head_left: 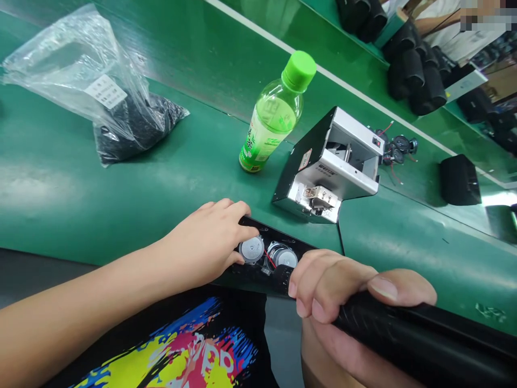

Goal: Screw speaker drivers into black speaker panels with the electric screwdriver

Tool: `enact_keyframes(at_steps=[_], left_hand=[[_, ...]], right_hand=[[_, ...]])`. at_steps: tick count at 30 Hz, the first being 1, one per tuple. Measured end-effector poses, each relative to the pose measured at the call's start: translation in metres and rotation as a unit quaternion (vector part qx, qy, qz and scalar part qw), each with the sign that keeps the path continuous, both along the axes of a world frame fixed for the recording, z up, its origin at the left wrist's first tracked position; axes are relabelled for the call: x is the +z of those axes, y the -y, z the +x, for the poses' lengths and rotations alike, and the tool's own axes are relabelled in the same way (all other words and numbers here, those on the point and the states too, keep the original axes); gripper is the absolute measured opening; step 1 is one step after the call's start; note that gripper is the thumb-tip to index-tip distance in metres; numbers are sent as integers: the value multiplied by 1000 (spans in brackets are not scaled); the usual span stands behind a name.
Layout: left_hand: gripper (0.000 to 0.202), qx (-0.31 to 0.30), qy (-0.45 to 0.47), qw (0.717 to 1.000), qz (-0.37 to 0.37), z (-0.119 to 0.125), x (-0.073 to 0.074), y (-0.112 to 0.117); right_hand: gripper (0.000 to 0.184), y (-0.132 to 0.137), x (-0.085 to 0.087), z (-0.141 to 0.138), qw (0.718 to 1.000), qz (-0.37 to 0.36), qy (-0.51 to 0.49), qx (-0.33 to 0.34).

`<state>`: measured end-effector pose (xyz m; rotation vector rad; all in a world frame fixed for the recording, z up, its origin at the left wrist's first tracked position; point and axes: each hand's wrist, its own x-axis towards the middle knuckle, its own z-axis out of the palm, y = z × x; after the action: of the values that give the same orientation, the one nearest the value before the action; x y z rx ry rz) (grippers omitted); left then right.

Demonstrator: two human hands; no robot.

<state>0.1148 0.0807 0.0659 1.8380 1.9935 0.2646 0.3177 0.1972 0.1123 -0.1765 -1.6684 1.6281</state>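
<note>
My left hand (220, 234) grips the far edge of a black speaker housing (278, 230), its thumb and fingers about a round grey speaker driver (252, 249). A second round driver (286, 258) sits tilted beside it in the housing, with a red wire between the two. Wrapped round a thick black electric screwdriver (424, 337) is my right hand (335, 277). The screwdriver's dark front end (283, 276) points down into the housing beside the second driver; its tip is hidden.
On the green bench (194, 178) stand a green-capped drink bottle (270, 118) and a silver-and-black screw feeder machine (327, 167). A clear bag of small black parts (137, 124) lies at left. Loose drivers (398, 148) and a black case (459, 179) are at right. People work across the bench.
</note>
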Motion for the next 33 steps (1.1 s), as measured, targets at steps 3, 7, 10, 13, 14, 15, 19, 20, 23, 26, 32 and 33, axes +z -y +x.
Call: enact_keyframes(at_steps=[3, 7, 10, 13, 14, 15, 19, 20, 23, 26, 32, 33], left_hand=[[39, 3, 3, 1000, 2, 0, 0, 0], [41, 6, 4, 1000, 6, 0, 0, -1], [39, 2, 4, 1000, 6, 0, 0, -2], [36, -1, 4, 1000, 5, 1, 0, -2], [37, -1, 4, 1000, 6, 1, 0, -1], [37, -1, 4, 1000, 7, 1, -1, -1], [40, -1, 1, 1000, 16, 2, -3, 1], [40, 1, 2, 1000, 19, 2, -4, 2], [41, 3, 11, 1000, 26, 2, -5, 4], [41, 4, 17, 999, 30, 2, -6, 6], [41, 11, 25, 999, 39, 2, -7, 5], [42, 9, 21, 999, 37, 3, -6, 5]], right_hand=[[23, 1, -1, -1, 1000, -8, 0, -8], [25, 4, -5, -5, 1000, -4, -2, 5], [25, 10, -10, -8, 1000, -6, -17, -19], [28, 11, -13, -9, 1000, 1, -22, -8], [30, 11, -14, -9, 1000, 6, -22, 0], [31, 9, -14, -8, 1000, 10, -22, 7], [32, 2, -14, -4, 998, 34, -16, 44], [33, 1, -13, -3, 998, 38, -9, 49], [35, 4, -12, -1, 997, 51, 12, 48], [38, 14, -12, -1, 998, 54, 25, 21], [30, 32, -16, -3, 998, 60, 12, -24], [30, 34, -17, -3, 998, 59, 12, -28]])
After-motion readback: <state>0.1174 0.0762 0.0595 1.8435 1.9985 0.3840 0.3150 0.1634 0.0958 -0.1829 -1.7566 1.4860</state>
